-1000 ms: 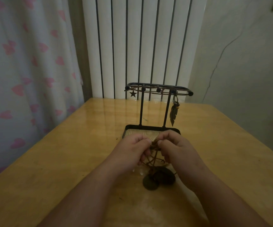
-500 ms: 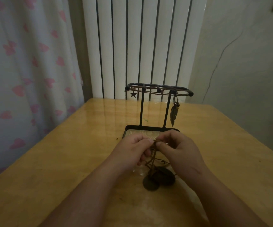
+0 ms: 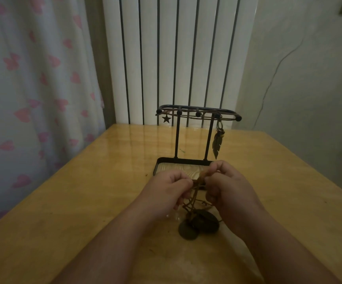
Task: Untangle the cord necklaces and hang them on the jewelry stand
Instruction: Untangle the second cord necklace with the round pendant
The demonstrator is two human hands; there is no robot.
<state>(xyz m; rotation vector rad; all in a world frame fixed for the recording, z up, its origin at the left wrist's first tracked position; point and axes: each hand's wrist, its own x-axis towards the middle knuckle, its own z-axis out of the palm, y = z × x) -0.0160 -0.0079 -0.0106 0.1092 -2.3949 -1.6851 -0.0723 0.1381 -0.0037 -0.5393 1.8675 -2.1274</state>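
A big shiny yellow wooden table [image 3: 63, 201] fills the bottom of the view. Behind it hang a white curtain with pink hearts [image 3: 32, 78] and a tall white ribbed radiator [image 3: 176, 58]. A black metal jewelry stand [image 3: 177, 136] stands upright in the middle of the table. Its bottom is a flat black tray [image 3: 157, 165] with a pale wood-look floor (the hands hide its near edge).

Just in front of the tray, the left hand [image 3: 166, 191] and the right hand [image 3: 231, 187] are close together. Both have curled fingers that pinch the tangled brown cord necklaces [image 3: 199, 181] between them. The cords hang down from the hands to two dark round pendants [image 3: 188, 231], which lie touching on the table, under the wrists.

A brown cord runs along the stand's top bar. A dark feather charm [image 3: 216, 144] hangs from its right end, and a little dark star charm [image 3: 166, 119] from its left.
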